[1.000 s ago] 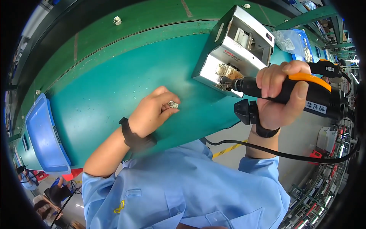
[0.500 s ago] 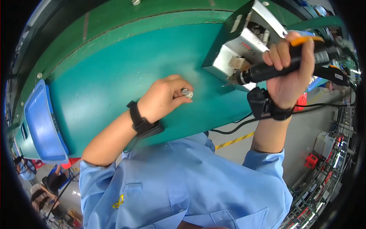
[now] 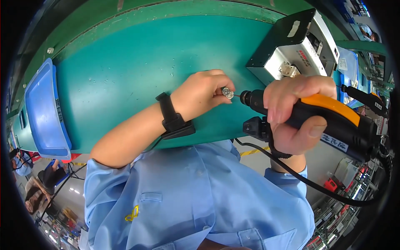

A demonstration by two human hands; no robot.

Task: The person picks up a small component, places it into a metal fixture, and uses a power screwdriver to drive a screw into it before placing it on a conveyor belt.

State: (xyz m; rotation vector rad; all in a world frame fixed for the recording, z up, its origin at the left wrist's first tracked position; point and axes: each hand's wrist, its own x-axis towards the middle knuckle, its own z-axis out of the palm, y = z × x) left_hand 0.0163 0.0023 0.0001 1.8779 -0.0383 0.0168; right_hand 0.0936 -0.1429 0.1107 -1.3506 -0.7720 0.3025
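Between the thumb and fingers of my left hand (image 3: 204,92) is a small round silvery metal part (image 3: 227,93), held above the green mat. My right hand (image 3: 293,106) wraps round a black and orange electric screwdriver (image 3: 333,114). Its thin bit points left and reaches the metal part's right side; whether a screw sits on the tip is too small to tell. Just beyond my right hand stands a black and silver screw feeder box (image 3: 287,41), with a metal outlet piece (image 3: 288,70) on its front.
A blue plastic tray (image 3: 48,112) rests at the left end of the green-matted bench (image 3: 125,75). The screwdriver's black cable (image 3: 316,183) loops below my right wrist. Another black screwdriver (image 3: 366,100) and a blue bin (image 3: 348,68) are at the right.
The screwdriver has moved from the screw feeder's outlet leftward to the metal part. My left hand still pinches the part, now turned toward the bit. The view has shifted a little.
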